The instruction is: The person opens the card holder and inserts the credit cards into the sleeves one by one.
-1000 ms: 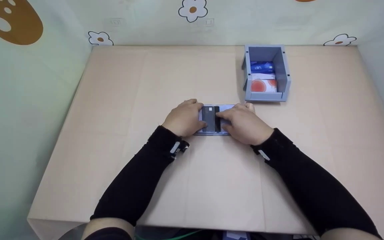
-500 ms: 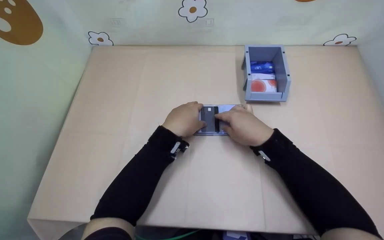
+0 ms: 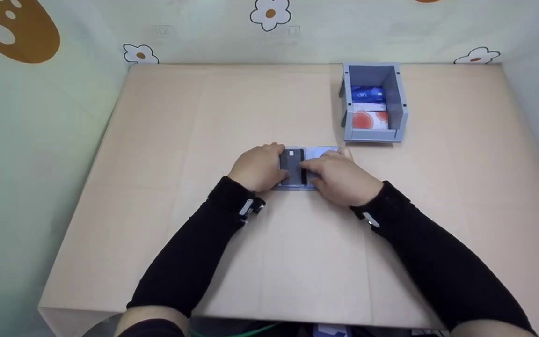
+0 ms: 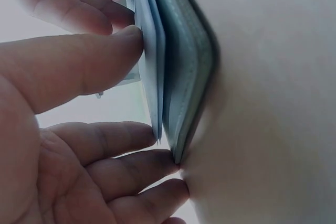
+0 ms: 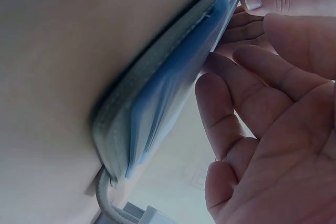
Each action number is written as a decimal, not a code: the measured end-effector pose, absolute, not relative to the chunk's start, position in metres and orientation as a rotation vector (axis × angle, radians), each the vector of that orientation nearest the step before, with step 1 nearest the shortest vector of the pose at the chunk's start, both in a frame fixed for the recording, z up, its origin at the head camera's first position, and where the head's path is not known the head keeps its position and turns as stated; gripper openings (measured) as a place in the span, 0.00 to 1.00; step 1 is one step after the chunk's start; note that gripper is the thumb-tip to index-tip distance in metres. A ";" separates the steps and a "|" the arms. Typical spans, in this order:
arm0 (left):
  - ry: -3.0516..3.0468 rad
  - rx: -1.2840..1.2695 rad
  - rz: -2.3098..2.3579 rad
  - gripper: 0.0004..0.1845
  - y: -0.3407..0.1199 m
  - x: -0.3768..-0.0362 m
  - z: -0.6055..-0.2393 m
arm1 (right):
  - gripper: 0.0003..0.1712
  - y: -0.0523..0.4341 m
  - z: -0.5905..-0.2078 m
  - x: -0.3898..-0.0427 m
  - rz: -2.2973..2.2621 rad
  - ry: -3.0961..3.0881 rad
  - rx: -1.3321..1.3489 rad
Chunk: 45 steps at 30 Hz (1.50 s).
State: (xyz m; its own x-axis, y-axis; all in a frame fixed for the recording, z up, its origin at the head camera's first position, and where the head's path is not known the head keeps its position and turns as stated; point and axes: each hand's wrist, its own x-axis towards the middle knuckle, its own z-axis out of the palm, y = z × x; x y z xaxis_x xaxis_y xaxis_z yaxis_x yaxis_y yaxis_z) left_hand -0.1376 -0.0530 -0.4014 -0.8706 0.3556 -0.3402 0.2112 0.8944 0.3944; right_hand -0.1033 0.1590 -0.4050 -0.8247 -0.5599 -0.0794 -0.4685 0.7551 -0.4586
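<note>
A thin card holder (image 3: 318, 151) with clear sleeves lies spread on the table, its cover greenish-grey in the left wrist view. A dark grey bank card (image 3: 292, 164) with a pale chip and a black edge stripe lies at its left sleeve. My left hand (image 3: 259, 167) holds the holder's left side, thumb (image 4: 113, 61) on the sleeves and fingers at the edge. The index finger of my right hand (image 3: 342, 178) presses the card's right edge; its other fingers bend loosely. That hand hides part of the right sleeve.
A grey open-front bin (image 3: 376, 135) stands behind the right hand, with a blue packet (image 3: 367, 94) and a white box with red circles (image 3: 370, 120) inside. A cord loop (image 5: 105, 195) hangs at the holder's corner. Walls border the table (image 3: 194, 117) at back and sides.
The bank card has slid slightly left, and my right index finger has moved left with it. The left hand has lowered its fingers a little, still on the holder.
</note>
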 end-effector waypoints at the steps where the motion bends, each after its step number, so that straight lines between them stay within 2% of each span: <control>1: 2.650 0.416 0.487 0.38 -0.053 -0.138 -0.402 | 0.24 0.159 -0.405 -0.103 -0.628 2.741 -0.811; 16: 2.677 0.444 0.452 0.39 -0.053 -0.137 -0.402 | 0.25 0.158 -0.402 -0.100 -0.644 2.698 -0.814; 24: 2.672 0.444 0.455 0.39 -0.052 -0.137 -0.402 | 0.39 0.154 -0.404 -0.100 -0.611 2.697 -0.834; 35: 2.672 0.431 0.501 0.40 -0.053 -0.137 -0.403 | 0.28 0.151 -0.409 -0.099 -0.528 2.804 -0.888; 42: 2.672 0.423 0.512 0.40 -0.053 -0.136 -0.403 | 0.30 0.162 -0.401 -0.105 -0.616 2.776 -0.822; 45: 2.683 0.408 0.518 0.41 -0.052 -0.136 -0.402 | 0.29 0.173 -0.388 -0.110 -0.671 2.788 -0.709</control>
State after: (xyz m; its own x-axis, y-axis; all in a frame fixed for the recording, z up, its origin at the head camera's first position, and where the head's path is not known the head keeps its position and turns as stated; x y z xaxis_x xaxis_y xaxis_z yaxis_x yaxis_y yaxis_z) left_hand -0.1357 -0.0517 -0.4023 -0.8871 0.3458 -0.3058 0.2071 0.8902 0.4057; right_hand -0.1105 0.1730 -0.3882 -0.8684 -0.4913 -0.0679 -0.4067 0.7837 -0.4694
